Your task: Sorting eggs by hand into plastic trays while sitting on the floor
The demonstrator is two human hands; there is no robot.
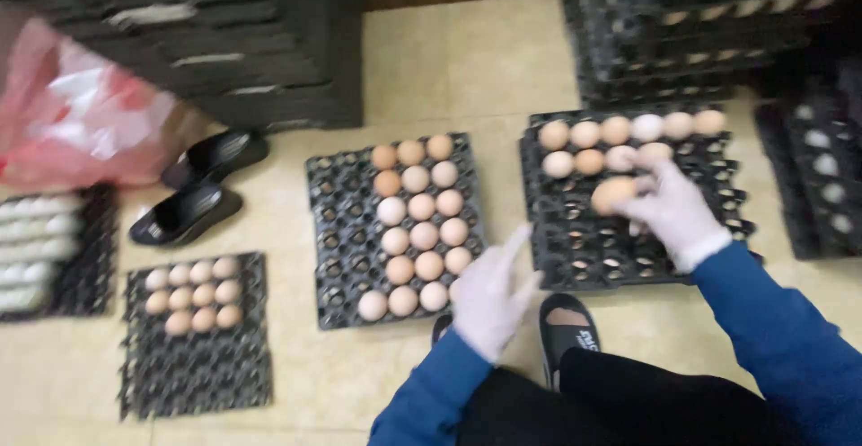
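My right hand [675, 211], in a white glove, holds a brown egg [612, 194] over a black egg tray [628, 257] on the floor at the right; that tray has two rows of eggs along its far side. In a white glove too, my left hand [489, 293] hovers with fingers apart by the near right corner of the middle black tray [341, 230], which holds several eggs in its right columns. The left hand holds nothing.
A smaller tray [193, 365] with several eggs lies at the left, beside a tray of white eggs [54, 248]. Black slippers [193, 194] and a red plastic bag [76, 114] sit behind. Stacks of black trays [682, 33] stand at the back. My sandalled foot [566, 325] is near.
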